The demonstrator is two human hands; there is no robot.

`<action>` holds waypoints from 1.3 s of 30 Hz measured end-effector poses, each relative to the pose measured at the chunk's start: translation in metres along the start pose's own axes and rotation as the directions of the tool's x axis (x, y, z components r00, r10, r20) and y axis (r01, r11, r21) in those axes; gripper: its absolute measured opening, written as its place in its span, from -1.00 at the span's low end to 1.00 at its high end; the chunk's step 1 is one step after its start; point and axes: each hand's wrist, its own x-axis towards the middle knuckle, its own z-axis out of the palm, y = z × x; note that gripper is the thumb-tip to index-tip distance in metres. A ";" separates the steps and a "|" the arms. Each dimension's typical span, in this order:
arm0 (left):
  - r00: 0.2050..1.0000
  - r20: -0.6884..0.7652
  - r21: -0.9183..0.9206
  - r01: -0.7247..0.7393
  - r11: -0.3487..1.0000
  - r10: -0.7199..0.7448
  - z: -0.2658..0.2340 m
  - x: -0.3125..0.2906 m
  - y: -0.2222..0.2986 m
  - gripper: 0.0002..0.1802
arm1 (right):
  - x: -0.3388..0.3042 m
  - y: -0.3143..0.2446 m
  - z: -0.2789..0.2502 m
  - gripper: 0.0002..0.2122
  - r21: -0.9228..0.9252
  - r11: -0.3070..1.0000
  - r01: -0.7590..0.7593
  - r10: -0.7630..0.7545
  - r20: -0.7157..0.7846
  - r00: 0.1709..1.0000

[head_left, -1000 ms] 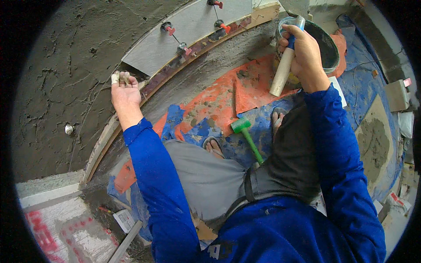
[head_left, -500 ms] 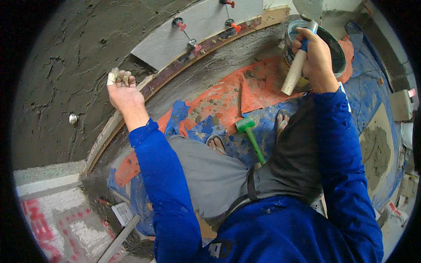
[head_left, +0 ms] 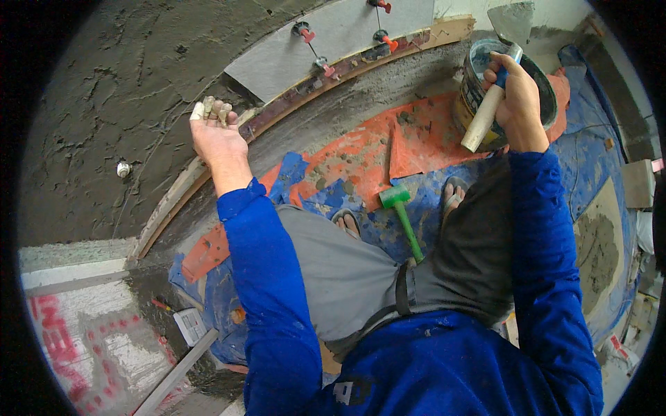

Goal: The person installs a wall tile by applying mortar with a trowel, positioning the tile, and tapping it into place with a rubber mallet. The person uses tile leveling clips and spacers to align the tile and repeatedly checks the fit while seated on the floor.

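Note:
Beside the curved wooden strip (head_left: pixel 281 111) is my left hand (head_left: pixel 220 142), palm up, fingers a little bent and holding nothing. Pale coverings smeared with mortar wrap several of its fingertips. My right hand (head_left: pixel 520 97) grips a trowel by its blue and grey handle (head_left: pixel 483 118); the grey blade (head_left: pixel 513 24) points away from me. Just under that hand stands a dark round bucket (head_left: pixel 474 87), its contents mostly hidden. Wet grey mortar (head_left: pixel 104 132) coats the surface at the left, and a grey tile (head_left: pixel 274 66) lies against the strip.
Red-handled clamps (head_left: pixel 385 41) are fixed along the tile. A green mallet (head_left: pixel 402 215) lies between my feet on blue sheeting (head_left: pixel 371 239) and a mortar-spattered orange sheet (head_left: pixel 423 142). At the right is a board with mortar (head_left: pixel 596 249). A small white fitting (head_left: pixel 123 169) pokes from the mortar.
The surroundings have shifted slightly right in view. My right hand still holds the trowel over the bucket, with more of the blade showing. My left hand sits a little higher in view, still holding nothing.

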 end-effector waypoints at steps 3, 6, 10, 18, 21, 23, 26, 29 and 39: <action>1.000 0.020 0.030 0.015 0.999 -0.016 0.002 -0.001 -0.003 -0.70 | -0.001 -0.003 -0.001 -0.86 0.014 0.999 -0.032 0.032 -0.005 0.999; 0.987 0.057 0.232 -0.159 0.960 0.150 0.006 -0.003 -0.009 -0.70 | -0.003 -0.005 -0.002 -0.86 0.000 1.000 -0.025 0.025 -0.017 1.000; 0.865 0.188 0.448 -0.496 0.743 0.464 0.015 -0.004 -0.021 -0.67 | -0.002 -0.003 -0.002 -0.87 -0.008 1.000 -0.016 0.016 -0.020 1.000; 0.919 0.224 0.265 -0.379 0.887 0.326 0.021 0.000 -0.025 -0.60 | 0.001 -0.001 -0.002 -0.87 0.002 1.000 -0.024 0.024 -0.033 0.999; 0.963 0.192 0.108 -0.211 0.972 0.188 0.019 0.002 -0.021 -0.60 | 0.000 -0.001 -0.001 -0.87 -0.008 1.000 -0.011 0.011 -0.032 0.999; 0.971 0.203 0.037 -0.141 0.989 0.130 0.018 0.005 -0.021 -0.59 | 0.000 -0.002 -0.001 -0.87 -0.027 1.000 -0.002 0.001 -0.041 0.999; 0.970 0.226 -0.037 -0.081 0.996 0.088 0.017 0.010 -0.021 -0.58 | 0.000 -0.003 -0.002 -0.88 0.007 1.000 -0.007 0.007 -0.016 1.000; 0.966 0.254 -0.089 -0.023 0.996 0.046 0.015 0.012 -0.021 -0.56 | 0.001 -0.002 -0.002 -0.88 -0.041 0.999 -0.008 0.006 -0.041 0.999; 0.974 0.224 -0.165 0.011 0.986 0.026 0.016 -0.001 -0.016 -0.56 | 0.000 0.000 -0.007 -0.89 -0.059 0.998 -0.024 0.021 -0.039 0.999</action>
